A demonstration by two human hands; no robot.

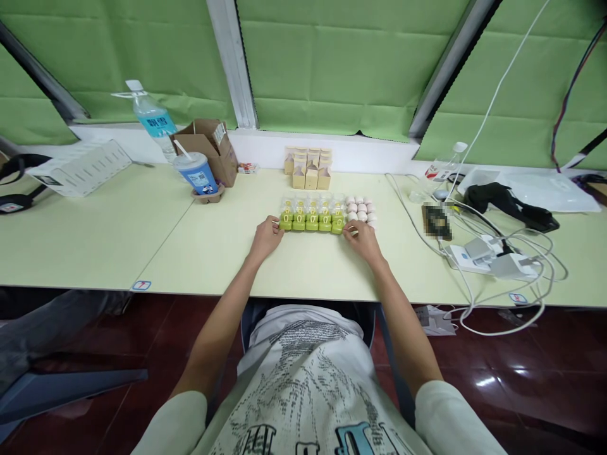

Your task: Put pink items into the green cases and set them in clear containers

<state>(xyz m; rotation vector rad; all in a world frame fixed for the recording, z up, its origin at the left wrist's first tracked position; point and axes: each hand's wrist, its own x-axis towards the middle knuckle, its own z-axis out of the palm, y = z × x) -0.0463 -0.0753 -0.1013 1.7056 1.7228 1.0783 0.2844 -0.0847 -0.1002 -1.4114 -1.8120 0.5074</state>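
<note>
A row of several small green containers with clear tops (312,221) stands in front of me on the table. At the row's left end my left hand (268,237) is closed, its thumb and fingertips against the end container. My right hand (363,241) is closed at the other end, fingertips pressed to the last green container (337,222). Just beyond the right fingers lies a block of small whitish-pink round pieces (360,206), set in rows. Small tan cardboard boxes (311,179) stand grouped behind the green row.
To the left are a blue cup (202,179) in a cardboard holder, a brown carton (222,151), a water bottle (156,123) and a white box (88,169). At right lie a power strip (472,258) with tangled cables, a black strap (509,205) and a clear bottle (441,169).
</note>
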